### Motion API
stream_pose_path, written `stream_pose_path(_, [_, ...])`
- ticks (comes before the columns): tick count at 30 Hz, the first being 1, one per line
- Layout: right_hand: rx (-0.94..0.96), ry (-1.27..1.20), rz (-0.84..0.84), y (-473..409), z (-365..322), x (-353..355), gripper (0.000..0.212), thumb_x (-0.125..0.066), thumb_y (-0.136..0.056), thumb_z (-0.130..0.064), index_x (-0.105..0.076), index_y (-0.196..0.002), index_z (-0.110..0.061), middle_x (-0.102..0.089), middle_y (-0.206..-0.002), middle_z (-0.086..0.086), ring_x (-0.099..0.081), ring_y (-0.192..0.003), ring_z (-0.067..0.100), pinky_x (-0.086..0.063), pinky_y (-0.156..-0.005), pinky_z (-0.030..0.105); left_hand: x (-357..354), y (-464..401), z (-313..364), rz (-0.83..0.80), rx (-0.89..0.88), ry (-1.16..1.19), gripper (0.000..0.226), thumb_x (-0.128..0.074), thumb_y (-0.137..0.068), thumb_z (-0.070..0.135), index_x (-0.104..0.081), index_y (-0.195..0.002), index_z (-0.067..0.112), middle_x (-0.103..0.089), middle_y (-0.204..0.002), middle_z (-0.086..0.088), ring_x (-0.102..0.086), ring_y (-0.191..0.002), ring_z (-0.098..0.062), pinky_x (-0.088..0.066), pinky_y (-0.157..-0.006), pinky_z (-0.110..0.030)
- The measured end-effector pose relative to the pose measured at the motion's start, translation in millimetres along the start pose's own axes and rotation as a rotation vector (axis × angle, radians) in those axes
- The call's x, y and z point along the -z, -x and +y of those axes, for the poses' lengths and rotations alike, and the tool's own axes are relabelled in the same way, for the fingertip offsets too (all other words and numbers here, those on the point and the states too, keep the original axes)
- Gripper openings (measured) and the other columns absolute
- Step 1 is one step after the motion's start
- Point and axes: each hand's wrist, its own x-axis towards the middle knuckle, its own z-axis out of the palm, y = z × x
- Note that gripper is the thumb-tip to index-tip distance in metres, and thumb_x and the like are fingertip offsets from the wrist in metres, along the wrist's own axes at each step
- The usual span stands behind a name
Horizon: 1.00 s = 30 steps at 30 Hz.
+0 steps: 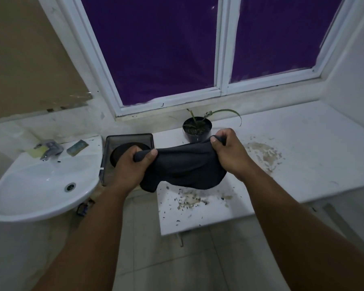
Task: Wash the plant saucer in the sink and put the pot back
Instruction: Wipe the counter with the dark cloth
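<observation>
Left hand and right hand each pinch one dark cloth at mid-frame. One black saucer, apparently, sits in one tray behind the left hand. One pot stands centre; one sink lower left.

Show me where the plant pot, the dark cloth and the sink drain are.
plant pot [194, 137]: head view, on its black front wall.
dark cloth [183, 164]: head view, middle of the fabric between both hands.
sink drain [70, 187]: head view, on the metal ring.
</observation>
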Motion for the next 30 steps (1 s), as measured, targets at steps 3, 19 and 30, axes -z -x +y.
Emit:
stream_pose_path(3, [-0.014, 0.021, 0.012, 7.5, 1.4, -2.4, 0.012, -0.051, -0.106, -0.030, -0.049, -0.108, -0.019, -0.053, -0.096, -0.007, -0.050, -0.084, 0.008, -0.040, -0.071, 0.026, 1.4, 8.4, -5.3, -0.014, 0.001, 0.002, 0.055, -0.066, -0.093, 0.054, -0.049, -0.086, 0.002, -0.051, -0.073, -0.003, -0.049, -0.067, -0.016, -0.039, -0.063, -0.034])
stream_pose_path(19, [-0.118, 0.127, -0.174, 23.6, 104.0, -7.0, 0.011, -0.050, -0.106, -0.025, -0.047, -0.111, -0.015, -0.051, -0.099, -0.007, -0.049, -0.085, 0.002, -0.037, -0.069, 0.016, -72.2, 48.6, -52.7, -0.020, 0.208, 0.034, 0.059, -0.055, -0.097, 0.059, -0.045, -0.074, 0.005, -0.047, -0.069, -0.002, -0.048, -0.065, -0.014, -0.036, -0.064, -0.033])
stream_pose_path(30, [-0.191, 0.156, -0.155, 22.1, 166.9, -27.3, 0.009, -0.055, -0.103, -0.018, -0.048, -0.097, -0.017, -0.052, -0.090, -0.007, -0.049, -0.079, 0.006, -0.036, -0.064, 0.012, -132.5, 62.5, -113.5, 0.072, 0.278, -0.015, 0.049, -0.045, -0.095, 0.069, -0.053, -0.069, 0.028, -0.061, -0.082, -0.008, -0.059, -0.087, -0.029, -0.042, -0.071, -0.039])
